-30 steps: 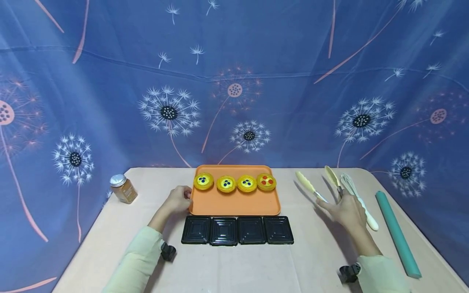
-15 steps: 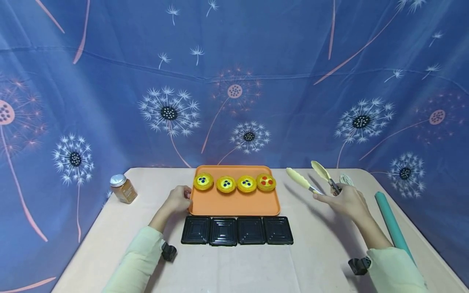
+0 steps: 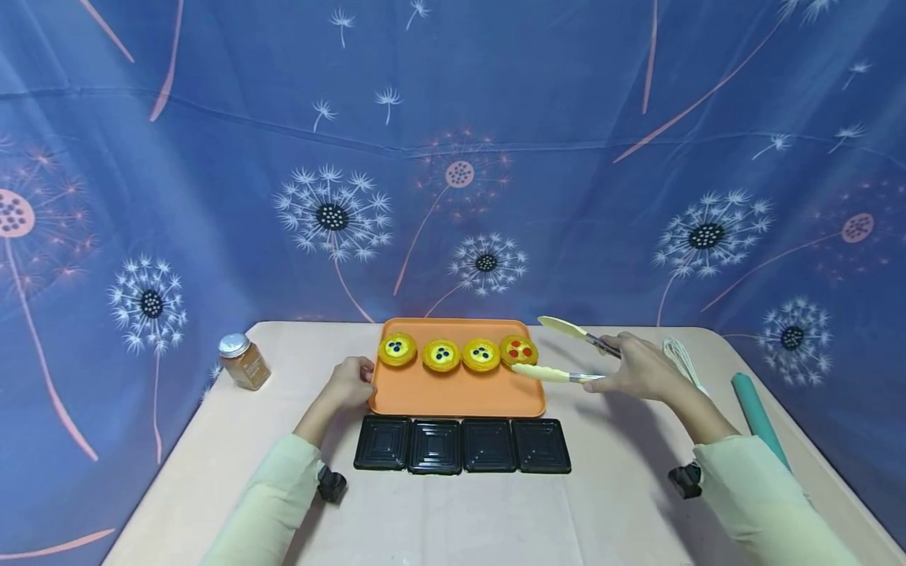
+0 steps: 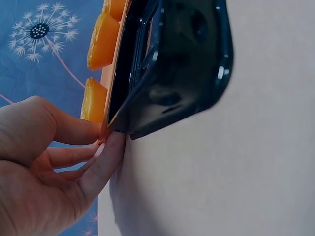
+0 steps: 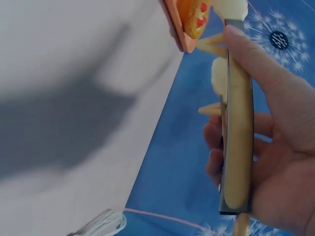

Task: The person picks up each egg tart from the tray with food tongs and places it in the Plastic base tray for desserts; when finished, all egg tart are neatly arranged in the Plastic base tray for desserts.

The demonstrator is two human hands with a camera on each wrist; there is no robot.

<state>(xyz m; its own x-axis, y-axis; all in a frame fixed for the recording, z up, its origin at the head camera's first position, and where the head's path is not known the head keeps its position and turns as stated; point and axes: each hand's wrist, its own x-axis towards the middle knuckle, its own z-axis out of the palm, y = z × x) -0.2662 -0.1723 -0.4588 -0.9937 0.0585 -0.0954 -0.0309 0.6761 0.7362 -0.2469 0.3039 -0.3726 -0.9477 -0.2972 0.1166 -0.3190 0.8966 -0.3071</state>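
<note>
My left hand point(image 3: 351, 383) pinches the left edge of an orange tray point(image 3: 453, 399) between thumb and fingers, as the left wrist view also shows. On the tray stand three egg tarts with blue dots, one being the tart point(image 3: 398, 349) at far left. A red-dotted egg tart point(image 3: 520, 349) is at the right end. Tongs point(image 5: 238, 137) with cream tips lie in the grip of my right hand point(image 3: 640, 369), and their arms are spread apart. In the head view, the lower tip point(image 3: 541, 373) overlaps the red-dotted tart's front edge; I cannot tell whether they touch.
Black square plastic dishes point(image 3: 434, 446) stand in a row in front of the tray. A jar point(image 3: 244, 363) with a silver lid is at the left. To the right are a whisk point(image 3: 681, 360), partly hidden, and a green rod point(image 3: 757, 417).
The right hand has lifted the tongs from the right side of the table and moved them left to the tray's right end. My left hand stays at the tray's left edge.
</note>
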